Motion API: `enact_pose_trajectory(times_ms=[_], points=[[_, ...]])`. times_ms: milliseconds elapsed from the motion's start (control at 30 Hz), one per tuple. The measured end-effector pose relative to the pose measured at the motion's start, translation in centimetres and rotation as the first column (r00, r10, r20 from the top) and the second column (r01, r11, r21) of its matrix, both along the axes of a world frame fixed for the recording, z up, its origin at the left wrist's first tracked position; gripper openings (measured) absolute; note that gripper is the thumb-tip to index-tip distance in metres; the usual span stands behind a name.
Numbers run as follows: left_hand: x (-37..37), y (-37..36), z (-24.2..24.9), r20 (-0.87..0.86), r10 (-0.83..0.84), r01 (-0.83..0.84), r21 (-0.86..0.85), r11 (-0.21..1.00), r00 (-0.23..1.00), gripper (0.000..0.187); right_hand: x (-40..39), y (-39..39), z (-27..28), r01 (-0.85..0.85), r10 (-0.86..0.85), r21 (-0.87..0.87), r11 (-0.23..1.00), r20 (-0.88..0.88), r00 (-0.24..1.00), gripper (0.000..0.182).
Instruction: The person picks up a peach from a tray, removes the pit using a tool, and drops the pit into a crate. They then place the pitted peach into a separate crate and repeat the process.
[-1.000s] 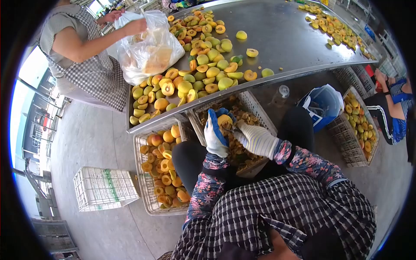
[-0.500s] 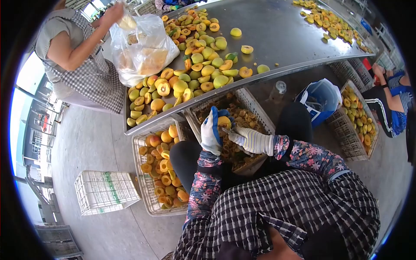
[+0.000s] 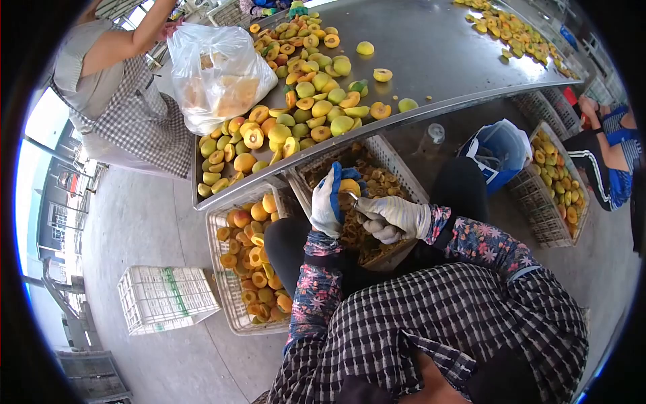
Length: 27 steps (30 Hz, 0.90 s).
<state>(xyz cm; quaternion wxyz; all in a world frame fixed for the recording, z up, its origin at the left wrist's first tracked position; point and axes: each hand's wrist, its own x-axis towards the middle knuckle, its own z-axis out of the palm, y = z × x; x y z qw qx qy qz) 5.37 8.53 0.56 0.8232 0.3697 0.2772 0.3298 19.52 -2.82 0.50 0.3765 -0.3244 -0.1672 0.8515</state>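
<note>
My left hand (image 3: 327,206), in a white and blue glove, is closed around a yellow peach half (image 3: 349,185). In my right hand (image 3: 398,217), in a pale glove, is a small metal pitting tool (image 3: 352,196), its curved tip at the fruit's cut side; its handle is hidden by the fingers. Beneath both hands, a crate (image 3: 418,191) holds brown pits and scraps. By my left knee, another crate (image 3: 221,296) is filled with orange peach halves (image 3: 258,257).
A metal table (image 3: 431,60) with piled cut peaches (image 3: 316,101) is ahead. A person in a checked apron (image 3: 134,101) stands by a plastic bag (image 3: 222,81). Right are a blue bucket (image 3: 501,158), a fruit crate (image 3: 538,209) and another person (image 3: 612,148). An overturned crate (image 3: 165,299) lies left.
My right hand has turned, bringing the tool's curved tip into view against the peach half. My left hand stays nearly in place. The aproned person's arm has moved up and left by the bag.
</note>
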Motion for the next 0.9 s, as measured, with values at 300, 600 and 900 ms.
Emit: enact_pose_trajectory(times_ms=[300,600,900], points=[[0.1,0.0,-1.1,-0.143,-0.087,0.120,0.237,0.964,0.986,0.044,-1.4,-1.0,1.9,0.010,-0.097,0.170,0.985,0.517,0.850,0.049],[1.0,-0.1,-0.5,0.028,-0.029,0.027,0.060,0.998,0.999,0.041,0.7,-1.0,-0.6,0.039,-0.052,-0.055,0.998,-0.247,0.968,0.046],[0.0,-0.4,0.4,-0.257,0.153,-0.077,0.285,0.956,0.954,0.027,1.2,-1.2,0.0,-0.044,0.045,0.011,0.999,-0.260,0.965,0.047]])
